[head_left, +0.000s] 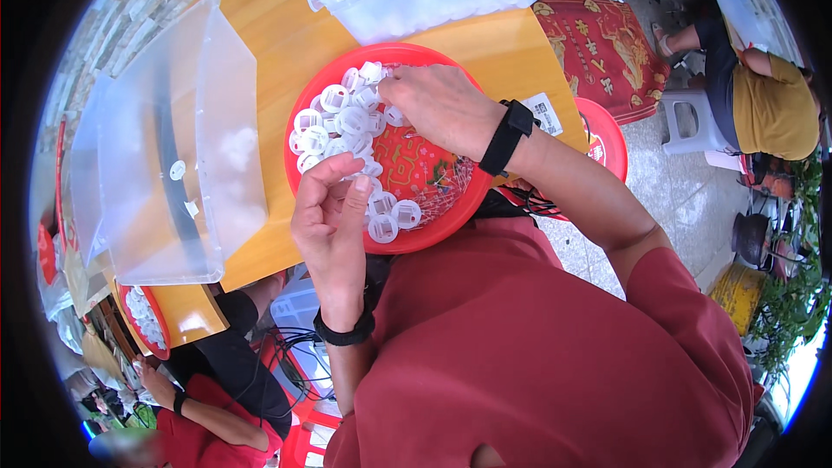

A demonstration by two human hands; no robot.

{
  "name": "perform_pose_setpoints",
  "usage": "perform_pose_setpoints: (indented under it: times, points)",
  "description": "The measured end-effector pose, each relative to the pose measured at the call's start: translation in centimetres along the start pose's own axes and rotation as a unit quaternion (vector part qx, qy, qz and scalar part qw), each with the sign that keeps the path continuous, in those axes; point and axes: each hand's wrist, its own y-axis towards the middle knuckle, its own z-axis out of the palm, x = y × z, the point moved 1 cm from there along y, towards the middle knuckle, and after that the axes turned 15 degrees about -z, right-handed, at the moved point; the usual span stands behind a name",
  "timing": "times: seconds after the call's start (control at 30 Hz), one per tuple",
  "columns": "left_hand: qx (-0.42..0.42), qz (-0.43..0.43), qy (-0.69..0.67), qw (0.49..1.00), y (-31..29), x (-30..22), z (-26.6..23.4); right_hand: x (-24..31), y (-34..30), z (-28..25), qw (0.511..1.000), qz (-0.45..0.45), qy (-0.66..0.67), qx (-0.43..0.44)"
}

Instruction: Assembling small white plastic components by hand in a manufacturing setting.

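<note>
A round red tray (305, 87) with a printed floor rests at the table's near edge. Many small white round plastic pieces (334, 98) are heaped over its left side. My right hand (442, 108) reaches over the far side, fingers drawn together at the heap. Its fingertips are on a white plastic piece, partly hidden by the hand. My left hand (329, 225) is raised over the tray's near left rim, palm turned inward, thumb and fingers apart; I see nothing held in it. Thin pin-like metal parts (446, 186) lie scattered on the tray's right side.
A clear bin (459, 0) full of white pieces stands beyond the tray. Another clear bin (178, 165) stands at left. A co-worker's hand (156, 384) is near a smaller red tray (156, 342) at lower left. Another person sits by a white stool (685, 121) at right.
</note>
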Motion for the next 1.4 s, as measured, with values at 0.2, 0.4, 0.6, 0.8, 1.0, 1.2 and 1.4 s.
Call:
perform_pose_setpoints:
  times: [0.2,0.4,0.6,0.8,1.0,1.2,1.4]
  points:
    - [-0.002,-0.041,-0.039,0.998,0.0,-0.9,0.7,1.3,-0.6,-2.4,0.992,0.020,0.108,-0.060]
    - [0.031,-0.059,-0.129,0.989,0.7,-0.5,0.9,4.1,-0.4,-3.3,0.962,-0.041,0.235,-0.134]
    - [-0.004,-0.075,-0.132,0.988,0.6,0.0,-0.3,1.5,-1.3,-2.6,0.992,0.078,0.093,-0.031]
    - [0.017,-0.090,-0.185,0.978,0.6,-0.1,-0.8,2.0,0.0,-0.9,0.993,0.083,-0.046,0.066]
    - [0.037,-0.091,-0.239,0.966,0.7,0.4,-1.2,1.1,-0.3,-0.9,0.992,0.064,0.009,0.110]
    - [0.042,-0.105,-0.217,0.970,1.0,0.6,-0.8,1.3,-1.1,-3.5,0.928,0.082,0.363,0.009]
    - [0.057,-0.116,-0.101,0.986,0.5,0.0,0.6,3.0,-0.8,-2.1,0.805,0.056,0.587,-0.060]
